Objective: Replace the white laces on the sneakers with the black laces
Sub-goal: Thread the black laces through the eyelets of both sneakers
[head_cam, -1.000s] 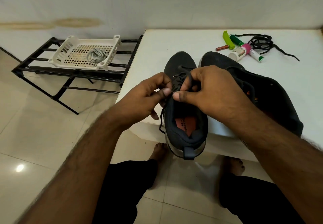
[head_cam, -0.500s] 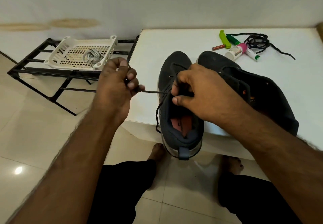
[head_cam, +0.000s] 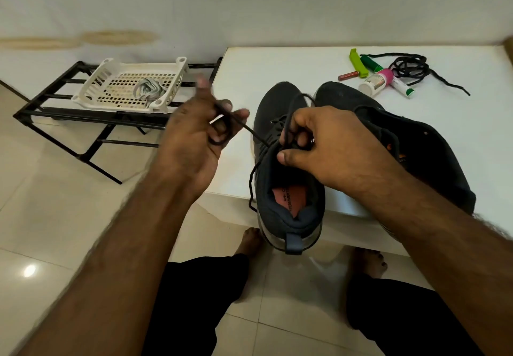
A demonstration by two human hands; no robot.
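Note:
Two dark sneakers stand on the white table. The left sneaker juts its heel over the front edge; the right sneaker lies beside it. A black lace is threaded in the left sneaker. My left hand holds one end of that lace looped around its fingers, pulled out to the left. My right hand pinches the other lace strand over the shoe's tongue. A loose lace end hangs down the shoe's left side. A second black lace lies coiled at the table's far right. The white laces sit in a tray.
A white perforated tray rests on a black metal rack to the left of the table. Near the second lace lie a green clip, a small brown tube and a white bottle with pink cap. My legs and bare feet are below.
My left hand has drawn the lace end out to the left, away from the shoe, and now has it looped around its fingers. My right hand stays at the eyelets.

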